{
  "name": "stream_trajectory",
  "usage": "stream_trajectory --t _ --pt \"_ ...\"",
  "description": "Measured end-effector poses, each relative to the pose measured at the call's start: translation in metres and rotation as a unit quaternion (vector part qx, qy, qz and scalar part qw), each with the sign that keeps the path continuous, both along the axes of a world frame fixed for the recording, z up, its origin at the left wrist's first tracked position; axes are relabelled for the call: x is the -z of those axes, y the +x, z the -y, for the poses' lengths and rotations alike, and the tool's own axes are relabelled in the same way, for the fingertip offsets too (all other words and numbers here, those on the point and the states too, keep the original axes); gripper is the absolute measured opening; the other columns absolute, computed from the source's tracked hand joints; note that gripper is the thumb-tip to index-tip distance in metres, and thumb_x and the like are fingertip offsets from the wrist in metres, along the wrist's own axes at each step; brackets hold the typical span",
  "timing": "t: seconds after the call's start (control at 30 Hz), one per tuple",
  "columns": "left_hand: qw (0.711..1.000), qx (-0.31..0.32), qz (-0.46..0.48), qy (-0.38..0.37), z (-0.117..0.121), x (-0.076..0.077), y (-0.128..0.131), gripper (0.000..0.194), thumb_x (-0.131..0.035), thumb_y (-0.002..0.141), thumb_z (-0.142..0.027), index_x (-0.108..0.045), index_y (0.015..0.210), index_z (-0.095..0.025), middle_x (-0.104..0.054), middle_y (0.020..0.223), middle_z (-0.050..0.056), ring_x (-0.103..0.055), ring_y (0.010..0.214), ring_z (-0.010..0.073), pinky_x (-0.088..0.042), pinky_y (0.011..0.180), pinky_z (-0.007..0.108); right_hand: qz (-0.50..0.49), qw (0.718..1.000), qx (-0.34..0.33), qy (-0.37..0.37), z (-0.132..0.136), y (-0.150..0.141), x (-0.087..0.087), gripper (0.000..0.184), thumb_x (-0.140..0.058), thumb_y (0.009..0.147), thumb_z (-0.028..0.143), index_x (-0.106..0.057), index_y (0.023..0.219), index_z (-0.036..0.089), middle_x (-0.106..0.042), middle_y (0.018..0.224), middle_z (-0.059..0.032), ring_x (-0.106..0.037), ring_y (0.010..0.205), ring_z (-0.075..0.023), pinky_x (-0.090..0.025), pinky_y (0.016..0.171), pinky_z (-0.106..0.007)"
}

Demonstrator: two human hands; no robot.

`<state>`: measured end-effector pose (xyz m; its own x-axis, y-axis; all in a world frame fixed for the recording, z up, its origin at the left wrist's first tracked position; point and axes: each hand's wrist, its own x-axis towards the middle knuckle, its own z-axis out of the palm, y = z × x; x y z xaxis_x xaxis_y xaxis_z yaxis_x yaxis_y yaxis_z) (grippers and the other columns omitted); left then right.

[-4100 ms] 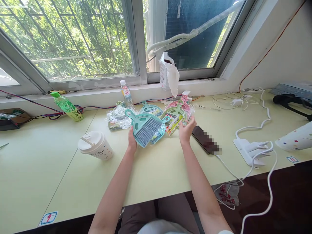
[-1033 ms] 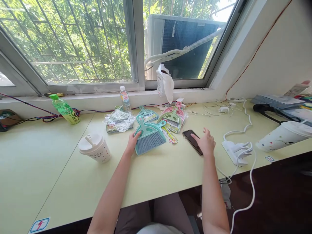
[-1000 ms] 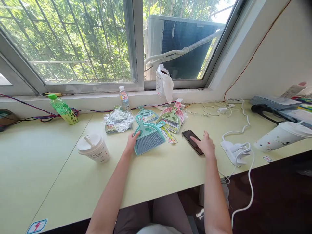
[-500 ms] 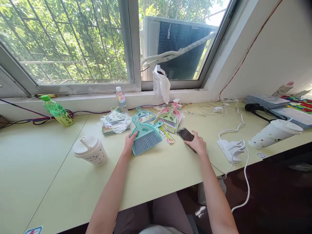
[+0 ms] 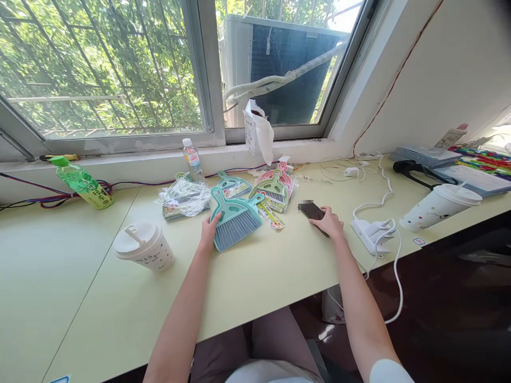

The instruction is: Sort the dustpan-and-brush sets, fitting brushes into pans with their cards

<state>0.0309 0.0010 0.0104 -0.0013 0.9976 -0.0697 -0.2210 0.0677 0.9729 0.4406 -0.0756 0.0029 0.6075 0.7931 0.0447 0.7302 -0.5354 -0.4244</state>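
My left hand (image 5: 208,232) grips the left edge of a teal mini broom and dustpan set (image 5: 235,219) lying on the pale green desk (image 5: 259,276). My right hand (image 5: 329,224) lies on a dark phone (image 5: 312,210) to the right of it, with its fingers curled over the phone's near end. Behind the teal set lie several more small broom sets in green and pink (image 5: 275,187), and a crumpled clear plastic wrapper (image 5: 183,197) lies to their left.
A white lidded paper cup (image 5: 142,248) stands left of my left arm. A green bottle (image 5: 80,182) and a small water bottle (image 5: 192,158) stand by the window sill. A white power strip with cables (image 5: 373,235) and another cup (image 5: 439,205) are at the right.
My right hand left the packaged broom sets, moved right and settled onto the phone. My left hand stayed on the teal set. The view shifted to the right.
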Motion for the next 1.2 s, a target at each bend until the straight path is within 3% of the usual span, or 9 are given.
stream_trajectory --t 0.07,0.17,0.27,0.33,0.4,0.53,0.77,1.03,1.2 --pt "1.0 0.001 0.003 -0.003 -0.002 0.001 0.0 0.046 -0.071 0.063 -0.049 -0.069 0.093 -0.014 -0.068 0.082 0.006 -0.063 0.075 0.0192 -0.046 0.067 0.028 -0.01 1.0 -0.008 0.023 -0.002 -0.004 -0.007 0.078 -0.065 0.065 0.054 -0.036 0.13 0.022 -0.05 0.129 -0.0162 -0.039 0.125 -0.0341 -0.031 0.095 -0.052" --pt "1.0 0.013 0.001 -0.011 -0.004 0.003 0.003 0.044 -0.071 0.063 -0.049 -0.069 0.091 -0.015 -0.068 0.081 0.005 -0.063 0.074 0.0194 -0.046 0.067 0.028 -0.024 0.984 -0.057 0.168 -0.015 -0.039 -0.022 0.068 -0.057 0.074 0.053 -0.04 0.131 0.021 -0.046 0.136 -0.0141 -0.036 0.128 -0.0314 -0.028 0.101 -0.05" --pt "0.999 0.034 -0.005 -0.021 0.0 0.003 0.007 0.043 -0.073 0.062 -0.047 -0.07 0.09 -0.015 -0.068 0.077 0.005 -0.062 0.071 0.0197 -0.046 0.066 0.029 -0.148 0.926 -0.23 0.259 -0.034 -0.102 -0.037 0.054 -0.05 0.082 0.051 -0.048 0.127 0.021 -0.053 0.131 -0.0107 -0.047 0.121 -0.0244 -0.035 0.1 -0.041" --pt "0.997 0.07 -0.006 -0.007 0.007 0.001 0.01 0.041 -0.073 0.063 -0.046 -0.07 0.09 -0.015 -0.069 0.08 0.005 -0.063 0.074 0.0202 -0.046 0.069 0.029 -0.257 0.876 -0.345 0.217 -0.045 -0.145 -0.044 0.052 -0.052 0.081 0.053 -0.053 0.124 0.022 -0.058 0.125 -0.0098 -0.054 0.114 -0.0232 -0.042 0.093 -0.037" --pt "0.988 0.152 -0.027 0.014 0.015 -0.003 0.012 0.04 -0.072 0.066 -0.045 -0.071 0.092 -0.015 -0.069 0.085 0.006 -0.062 0.079 0.0212 -0.045 0.072 0.03 -0.328 0.835 -0.413 0.159 -0.049 -0.179 -0.048 0.05 -0.058 0.078 0.054 -0.059 0.116 0.022 -0.063 0.116 -0.0089 -0.059 0.106 -0.0239 -0.046 0.087 -0.036" --pt "0.964 0.246 -0.086 0.055 0.027 -0.011 0.016 0.037 -0.069 0.069 -0.046 -0.071 0.09 -0.016 -0.068 0.085 0.006 -0.06 0.08 0.0211 -0.043 0.072 0.029 -0.418 0.784 -0.449 0.091 -0.044 -0.202 -0.044 0.043 -0.06 0.075 0.056 -0.066 0.095 0.018 -0.069 0.095 -0.0062 -0.063 0.09 -0.0243 -0.05 0.078 -0.036" --pt "0.949 0.279 -0.122 0.076 0.027 -0.013 0.023 0.036 -0.065 0.073 -0.048 -0.069 0.089 -0.016 -0.066 0.086 0.006 -0.057 0.08 0.0204 -0.041 0.072 0.029 -0.496 0.777 -0.376 0.092 -0.035 -0.193 -0.033 0.044 -0.065 0.068 0.056 -0.065 0.087 0.017 -0.068 0.084 -0.0051 -0.064 0.081 -0.0224 -0.051 0.071 -0.034" --pt "0.95 0.273 -0.136 0.067 0.026 -0.007 0.026 0.034 -0.066 0.073 -0.047 -0.068 0.089 -0.017 -0.066 0.084 0.005 -0.057 0.078 0.0202 -0.04 0.069 0.029 -0.454 0.805 -0.367 0.099 -0.041 -0.191 -0.029 0.038 -0.065 0.069 0.054 -0.065 0.077 0.017 -0.067 0.076 -0.0042 -0.063 0.073 -0.0208 -0.05 0.064 -0.031" --pt "0.959 0.259 -0.114 0.018 0.028 -0.006 0.028 0.038 -0.069 0.07 -0.047 -0.069 0.094 -0.017 -0.068 0.089 0.006 -0.061 0.081 0.0218 -0.043 0.07 0.029 -0.442 0.812 -0.367 0.108 -0.04 -0.189 -0.03 0.046 -0.064 0.069 0.061 -0.067 0.085 0.017 -0.068 0.079 -0.0064 -0.063 0.075 -0.0227 -0.05 0.064 -0.032"
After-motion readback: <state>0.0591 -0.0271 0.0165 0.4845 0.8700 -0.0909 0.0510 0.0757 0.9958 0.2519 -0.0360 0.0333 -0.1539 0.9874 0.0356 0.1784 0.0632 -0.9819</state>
